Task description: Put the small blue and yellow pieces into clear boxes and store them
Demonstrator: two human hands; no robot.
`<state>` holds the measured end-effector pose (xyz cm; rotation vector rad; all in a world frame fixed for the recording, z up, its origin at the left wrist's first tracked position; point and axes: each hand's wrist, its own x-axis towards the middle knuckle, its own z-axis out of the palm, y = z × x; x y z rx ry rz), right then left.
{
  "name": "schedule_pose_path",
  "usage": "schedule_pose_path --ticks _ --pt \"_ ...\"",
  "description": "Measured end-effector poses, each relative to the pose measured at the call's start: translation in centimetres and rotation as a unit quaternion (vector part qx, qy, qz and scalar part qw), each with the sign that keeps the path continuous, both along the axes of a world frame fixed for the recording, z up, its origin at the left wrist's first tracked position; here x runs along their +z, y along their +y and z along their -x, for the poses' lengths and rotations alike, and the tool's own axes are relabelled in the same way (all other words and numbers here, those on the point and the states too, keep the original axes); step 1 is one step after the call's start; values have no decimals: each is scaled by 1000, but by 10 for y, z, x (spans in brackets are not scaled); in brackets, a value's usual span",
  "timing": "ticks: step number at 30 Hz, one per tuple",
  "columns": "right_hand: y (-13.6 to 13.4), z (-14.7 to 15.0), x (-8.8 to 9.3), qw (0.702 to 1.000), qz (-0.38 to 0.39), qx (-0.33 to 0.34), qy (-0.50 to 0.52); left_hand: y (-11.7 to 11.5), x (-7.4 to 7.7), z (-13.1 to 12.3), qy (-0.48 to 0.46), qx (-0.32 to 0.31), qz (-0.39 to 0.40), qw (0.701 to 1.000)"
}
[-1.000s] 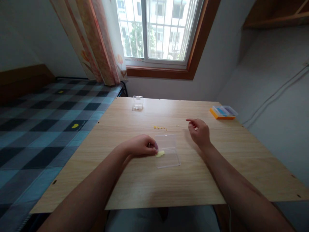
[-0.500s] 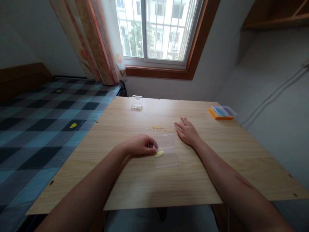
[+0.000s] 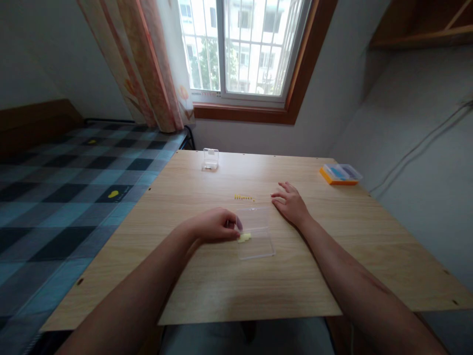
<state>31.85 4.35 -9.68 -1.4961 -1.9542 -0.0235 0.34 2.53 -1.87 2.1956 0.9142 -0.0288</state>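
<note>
A clear plastic case (image 3: 256, 250) lies opened flat on the table, with small pale yellow pieces (image 3: 244, 237) at the left of its near half. My left hand (image 3: 216, 224) is closed on the left edge of this case, thumb beside the pale pieces. Just beyond the case runs a short row of tiny yellow pieces (image 3: 244, 197). To the right of that row, my right hand (image 3: 292, 206) rests on or just over the tabletop, fingers spread and slightly bent. Nothing shows between those fingers.
A small clear box (image 3: 211, 160) with its lid raised stands near the far left of the wooden table (image 3: 207, 291). An orange box (image 3: 340, 175) with a clear lid lies at the far right. A bed (image 3: 84, 197) adjoins the left side; a window is beyond.
My right hand has drawn slightly right, away from the yellow row, its fingers a little more bent. The left hand keeps its place at the case. The view has tilted slightly.
</note>
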Motion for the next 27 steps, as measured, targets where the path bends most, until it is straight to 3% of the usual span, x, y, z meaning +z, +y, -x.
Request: schedule_pose_path --ticks 7,11,14,17,20,23,27 --pt "-6 5 9 1000 -20 -16 -1 0 1 0 4 -4 -6 1000" --pt "-26 9 37 995 -83 4 61 0 1 0 0 -5 -5 1000" --pt "-49 16 65 985 -93 88 111 0 2 0 3 -7 -5 1000" --pt "-72 30 85 971 -44 217 86 -1 2 -1 3 -7 -5 1000" --pt "-88 46 90 949 55 311 6 0 2 -1 0 -13 -6 1000" --pt "-94 59 85 927 131 341 -84 0 1 -1 -9 -19 -10 1000" --pt "-94 68 77 910 175 348 -140 0 -2 0 -12 -16 -18 1000"
